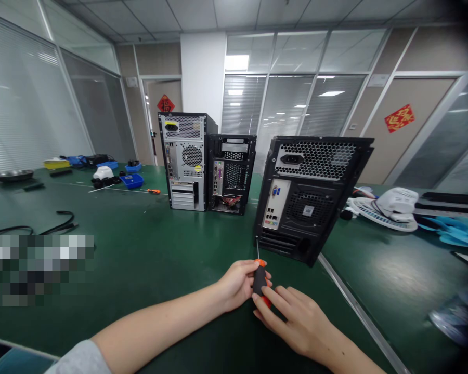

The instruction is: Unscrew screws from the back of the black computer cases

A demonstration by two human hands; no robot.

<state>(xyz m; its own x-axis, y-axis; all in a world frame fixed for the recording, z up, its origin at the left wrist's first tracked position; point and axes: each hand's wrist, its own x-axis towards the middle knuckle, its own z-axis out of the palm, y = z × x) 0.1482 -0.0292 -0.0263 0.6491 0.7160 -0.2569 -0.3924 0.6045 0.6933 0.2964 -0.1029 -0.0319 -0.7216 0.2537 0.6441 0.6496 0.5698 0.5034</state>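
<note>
Both of my hands are on one screwdriver (259,279) with an orange and black handle. My left hand (237,283) grips it near the front of the handle, and my right hand (292,317) has its fingers closed on the rear end. The thin shaft points away from me, its tip at the lower left corner of a black computer case (308,202). Whether the tip sits in a screw is too small to tell. The case stands upright with its back panel, power socket and ports facing me.
Two more computer cases, one silver-backed (185,156) and one black (234,174), stand behind to the left. A white fan part (398,205) and blue fan blades (458,231) lie right. Blue trays (131,181) and another screwdriver (153,191) lie on the green table (140,249).
</note>
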